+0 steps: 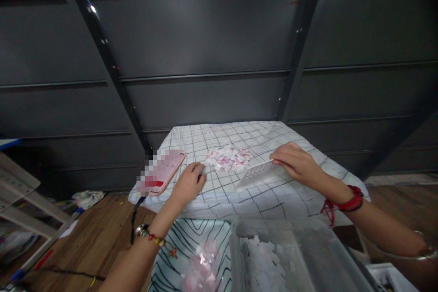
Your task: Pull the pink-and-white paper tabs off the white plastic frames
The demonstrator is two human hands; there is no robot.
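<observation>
My right hand (297,165) pinches the upper edge of a thin white board with a row of cut-out holes (259,173). The board is tilted, its lower edge at the checked cloth. Just beyond it lies a flat pile of small pink and white flakes (228,158). My left hand (190,183) rests on the cloth to the left of the pile, fingers slightly bent and apart, holding nothing I can see. Beside that hand is a phone in a pink case (171,169), its screen partly blurred out.
The white checked cloth (212,137) covers the table. In front are a patterned tray (171,242) with shiny pink packets (203,264) and a clear plastic box (318,246) holding white flakes (262,260). Dark metal panels (201,32) rise behind; a rack (30,191) stands left.
</observation>
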